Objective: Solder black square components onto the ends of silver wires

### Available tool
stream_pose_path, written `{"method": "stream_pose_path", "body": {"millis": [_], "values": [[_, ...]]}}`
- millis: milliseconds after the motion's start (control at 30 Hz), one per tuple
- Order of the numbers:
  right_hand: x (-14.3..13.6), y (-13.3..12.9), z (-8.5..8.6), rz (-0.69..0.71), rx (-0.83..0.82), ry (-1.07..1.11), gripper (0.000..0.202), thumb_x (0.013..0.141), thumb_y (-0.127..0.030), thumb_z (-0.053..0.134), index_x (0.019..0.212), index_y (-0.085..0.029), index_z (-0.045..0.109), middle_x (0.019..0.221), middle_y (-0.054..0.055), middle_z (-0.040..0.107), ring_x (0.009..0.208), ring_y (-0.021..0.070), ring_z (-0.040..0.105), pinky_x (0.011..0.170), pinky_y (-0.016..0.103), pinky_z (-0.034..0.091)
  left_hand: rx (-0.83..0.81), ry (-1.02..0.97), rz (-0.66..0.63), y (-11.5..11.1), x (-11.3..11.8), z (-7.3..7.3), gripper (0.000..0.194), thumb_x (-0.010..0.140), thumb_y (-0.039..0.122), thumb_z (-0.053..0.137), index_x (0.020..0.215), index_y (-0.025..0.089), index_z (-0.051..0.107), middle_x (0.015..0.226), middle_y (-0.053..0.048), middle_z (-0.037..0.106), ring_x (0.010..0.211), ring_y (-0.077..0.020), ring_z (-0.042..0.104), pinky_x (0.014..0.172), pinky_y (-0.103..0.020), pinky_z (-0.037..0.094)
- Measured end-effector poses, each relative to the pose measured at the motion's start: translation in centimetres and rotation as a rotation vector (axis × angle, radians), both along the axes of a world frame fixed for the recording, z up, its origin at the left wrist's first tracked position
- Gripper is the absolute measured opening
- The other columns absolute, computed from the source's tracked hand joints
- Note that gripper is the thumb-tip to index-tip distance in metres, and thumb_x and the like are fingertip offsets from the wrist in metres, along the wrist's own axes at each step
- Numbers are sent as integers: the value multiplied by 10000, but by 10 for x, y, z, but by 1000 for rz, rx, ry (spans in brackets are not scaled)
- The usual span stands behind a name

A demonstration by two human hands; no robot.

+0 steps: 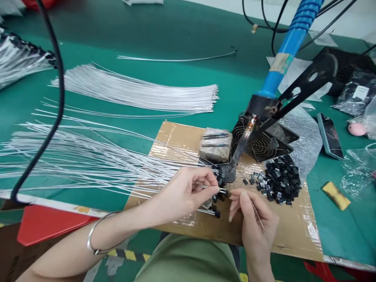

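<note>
My left hand (195,190) pinches a thin white wire close to its end, where a small black connector (225,192) shows just past the fingertips. My right hand (257,219) is closed on a thin strand of solder wire (260,221) that trails down over the palm; its fingertips are near the black connector. Just above both hands, a blue-handled soldering iron (279,66) hangs in a black bracket with its tip pointing down. Loose white wires (117,156) with black ends lie under and beyond my left hand.
A brown cardboard sheet (282,235) carries a pile of black connectors (283,180) and a grey block (216,150) with metal rods. Behind the iron stands a black fan (261,145). A wire bundle (141,90), a phone (330,135) and a yellow sponge (336,195) lie around.
</note>
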State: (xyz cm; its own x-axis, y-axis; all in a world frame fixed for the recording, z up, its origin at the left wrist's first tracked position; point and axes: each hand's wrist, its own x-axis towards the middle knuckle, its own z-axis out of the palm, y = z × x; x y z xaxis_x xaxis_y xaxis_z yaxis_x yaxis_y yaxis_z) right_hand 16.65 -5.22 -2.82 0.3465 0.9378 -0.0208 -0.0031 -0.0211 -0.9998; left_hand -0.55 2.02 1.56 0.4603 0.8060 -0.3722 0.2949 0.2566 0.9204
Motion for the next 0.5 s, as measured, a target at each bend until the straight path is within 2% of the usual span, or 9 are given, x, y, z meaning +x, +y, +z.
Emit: {"method": "stream_pose_path", "body": {"millis": [67,233,500], "values": [[-3,0,2,-2,-35,31,176,969,-343,701,900,-245,829,722,-4,700,507,60,607,474,152,509,-25,6,12,0,0,0,223,873,351,633,780,149,626,613,39,493,563,-106,375,528,-243,272],[-8,1,-5,109,-38,140,166,983,-326,689,996,-253,839,710,0,694,502,72,627,467,159,533,-31,-4,57,-1,0,4,226,851,349,650,759,142,662,682,-12,614,610,-125,478,573,-252,350],[-15,1,-7,159,-59,359,124,956,-319,735,1004,-298,847,785,5,752,504,63,630,451,141,549,3,30,82,-4,3,3,221,853,362,638,777,155,660,704,-37,670,592,-136,520,544,-252,385]]}}
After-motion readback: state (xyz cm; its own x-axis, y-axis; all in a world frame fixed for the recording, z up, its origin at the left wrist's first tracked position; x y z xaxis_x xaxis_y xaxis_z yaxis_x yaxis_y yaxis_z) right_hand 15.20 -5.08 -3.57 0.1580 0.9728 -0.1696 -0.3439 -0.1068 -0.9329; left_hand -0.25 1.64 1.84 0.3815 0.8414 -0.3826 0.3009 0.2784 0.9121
